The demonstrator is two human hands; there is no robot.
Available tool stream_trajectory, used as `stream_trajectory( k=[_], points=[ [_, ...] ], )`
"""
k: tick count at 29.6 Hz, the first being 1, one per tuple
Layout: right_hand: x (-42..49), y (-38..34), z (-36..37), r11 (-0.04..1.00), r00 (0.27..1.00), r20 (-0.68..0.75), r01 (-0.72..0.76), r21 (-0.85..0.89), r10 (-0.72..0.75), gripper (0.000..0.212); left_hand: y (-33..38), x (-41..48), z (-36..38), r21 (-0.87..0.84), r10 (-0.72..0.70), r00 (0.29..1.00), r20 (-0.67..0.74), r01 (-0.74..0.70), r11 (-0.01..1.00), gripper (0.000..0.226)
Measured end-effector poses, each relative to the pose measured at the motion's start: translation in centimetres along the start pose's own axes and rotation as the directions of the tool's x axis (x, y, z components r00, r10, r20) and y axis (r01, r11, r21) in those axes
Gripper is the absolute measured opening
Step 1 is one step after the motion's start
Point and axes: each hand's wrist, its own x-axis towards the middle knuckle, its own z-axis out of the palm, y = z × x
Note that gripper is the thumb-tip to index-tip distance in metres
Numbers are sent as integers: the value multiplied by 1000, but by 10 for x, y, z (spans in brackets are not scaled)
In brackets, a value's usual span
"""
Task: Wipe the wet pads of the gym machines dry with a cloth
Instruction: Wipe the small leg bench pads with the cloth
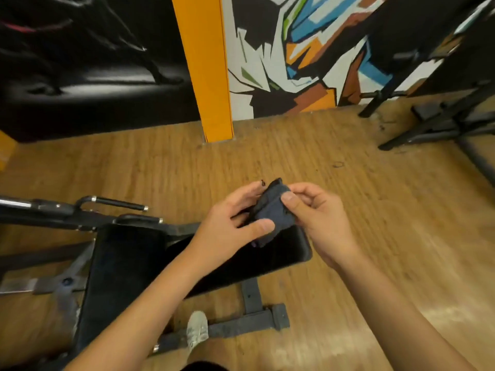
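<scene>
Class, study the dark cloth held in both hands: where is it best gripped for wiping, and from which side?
Grip the cloth across its folded middle, palm coming from above. It is a folded wad, pinched at its lower edge by the left hand and its upper corner by the right hand; a palm-over hold would likely keep it folded and leave a flat face for the pad.

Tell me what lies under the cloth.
The left hand and right hand hold the dark cloth above the black bench pad. Hands and cloth hide the part directly beneath.
</scene>
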Motion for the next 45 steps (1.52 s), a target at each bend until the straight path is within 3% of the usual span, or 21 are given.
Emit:
stream_trajectory(
  k=[3, 8, 12, 14, 17, 19, 23, 31, 35, 39, 43, 45],
  points=[
    [-21, -39, -23, 998, 997, -29, 65, -22, -66, 6, 40, 3, 14, 46, 74, 989, -127, -68, 997, 26],
    [-46, -63, -44, 964, 974, -70, 199, -175, -213, 8, 71, -3, 23, 246, 198, 966, -165, -154, 957, 20],
    [-57, -74, -52, 902, 958, -4, 270, -338, -288, 13, 84, -5, 24, 381, 315, 941, -127, -247, 891, 20],
    [-62, -81, -53, 875, 947, 12, 301, -380, -321, 21, 89, -4, 26, 297, 309, 948, -73, -275, 915, 21],
    [-68, -90, -52, 907, 930, 81, 367, -206, -358, 18, 99, -3, 31, 192, 308, 951, -2, -302, 934, 17],
    [-71, -92, -54, 935, 936, 95, 346, -80, -338, 12, 105, -2, 36, 167, 321, 947, 3, -317, 934, 19],
    [-76, -92, -57, 947, 950, 61, 311, -84, -306, 8, 118, -4, 46, 74, 326, 945, -31, -323, 944, 14],
    [-87, -92, -52, 971, 972, -22, 236, 40, -236, 12, 126, -5, 53, 177, 394, 918, -40, -381, 907, 13],
    [-91, -96, -55, 985, 985, 55, 164, 51, -167, 6, 142, -7, 56, 179, 420, 907, -8, -412, 893, 14],
    [-94, -97, -60, 998, 968, 243, 64, 28, -69, 36, 149, -2, 61, 108, 377, 925, -32, -372, 922, 13],
    [-96, -98, -59, 985, 974, 153, 159, 60, -166, 45, 148, 6, 60, 27, 305, 947, -103, -304, 952, 11],
    [-95, -101, -63, 971, 975, 64, 205, 123, -214, 42, 142, 6, 61, -137, 183, 978, -99, -196, 971, 25]
  ],
)
